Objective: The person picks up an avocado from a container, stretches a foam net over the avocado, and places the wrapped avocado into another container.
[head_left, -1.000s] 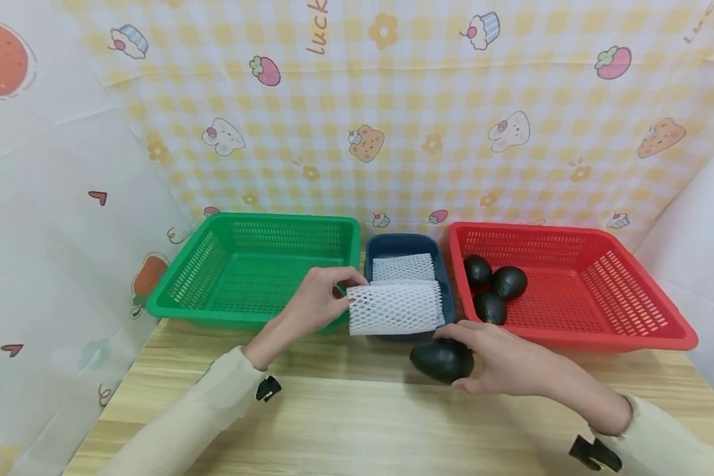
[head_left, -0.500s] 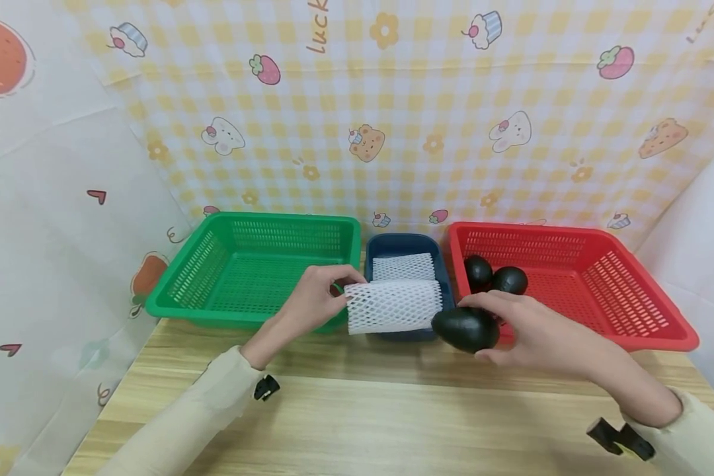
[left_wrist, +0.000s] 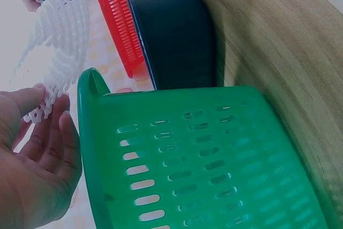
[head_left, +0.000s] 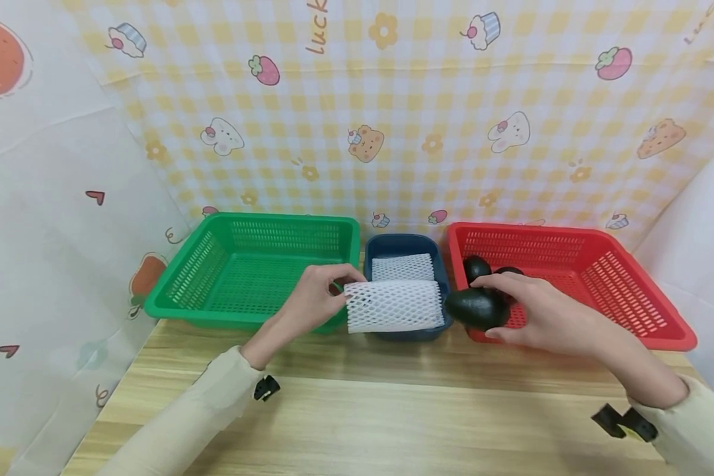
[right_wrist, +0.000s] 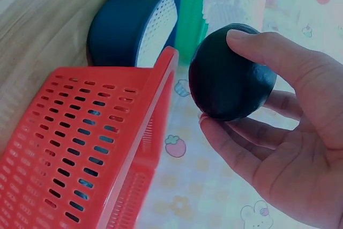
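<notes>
My left hand (head_left: 317, 296) pinches the left end of a white foam net sleeve (head_left: 395, 306), held flat over the front of a dark blue bin (head_left: 407, 242). The left wrist view shows thumb and fingers on the edge of that sleeve (left_wrist: 59, 36). In my right hand (head_left: 547, 314) is a dark avocado (head_left: 477, 309), gripped between thumb and fingers above the near left corner of the red basket (head_left: 631, 340). The right wrist view has the avocado (right_wrist: 228, 76) to the right of the basket rim, apart from the sleeve. More avocados (head_left: 476, 268) lie in the red basket, partly hidden.
A green basket (head_left: 214, 316) stands to the left, with only its slotted floor showing inside. Another white net sleeve (head_left: 402, 267) lies in the blue bin. All three containers stand in a row on the wooden table (head_left: 363, 410), before a checked cloth (head_left: 309, 119).
My right hand has moved up and to the right with the avocado, from the table in front of the blue bin to above the red basket's corner. My left hand has hardly moved.
</notes>
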Tool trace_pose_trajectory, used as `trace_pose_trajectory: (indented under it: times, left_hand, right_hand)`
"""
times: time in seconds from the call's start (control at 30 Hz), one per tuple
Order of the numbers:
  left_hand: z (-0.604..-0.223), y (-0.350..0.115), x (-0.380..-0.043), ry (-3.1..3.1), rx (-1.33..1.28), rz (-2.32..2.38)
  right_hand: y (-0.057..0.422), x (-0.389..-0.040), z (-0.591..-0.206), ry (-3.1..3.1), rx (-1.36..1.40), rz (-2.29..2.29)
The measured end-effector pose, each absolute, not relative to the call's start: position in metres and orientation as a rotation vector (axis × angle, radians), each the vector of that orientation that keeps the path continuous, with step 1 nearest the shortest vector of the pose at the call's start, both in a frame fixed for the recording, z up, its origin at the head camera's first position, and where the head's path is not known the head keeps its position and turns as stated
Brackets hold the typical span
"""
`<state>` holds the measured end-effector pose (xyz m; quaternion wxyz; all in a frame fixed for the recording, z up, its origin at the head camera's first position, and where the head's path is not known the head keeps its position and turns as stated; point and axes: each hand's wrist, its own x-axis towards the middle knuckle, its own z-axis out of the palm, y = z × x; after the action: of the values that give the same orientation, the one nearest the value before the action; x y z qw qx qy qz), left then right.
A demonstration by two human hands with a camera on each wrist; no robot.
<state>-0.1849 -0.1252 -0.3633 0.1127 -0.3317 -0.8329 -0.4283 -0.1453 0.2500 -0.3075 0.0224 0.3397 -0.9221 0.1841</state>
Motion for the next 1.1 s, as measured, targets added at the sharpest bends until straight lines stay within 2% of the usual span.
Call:
trace_pose_trajectory:
  times: [1.1]
  left_hand:
    - [-0.366, -0.113, -0.187, -2.378, -1.007, -1.282]
  right_hand:
    - [0.234, -0.151, -0.314, -2.843, 1.091, 0.676]
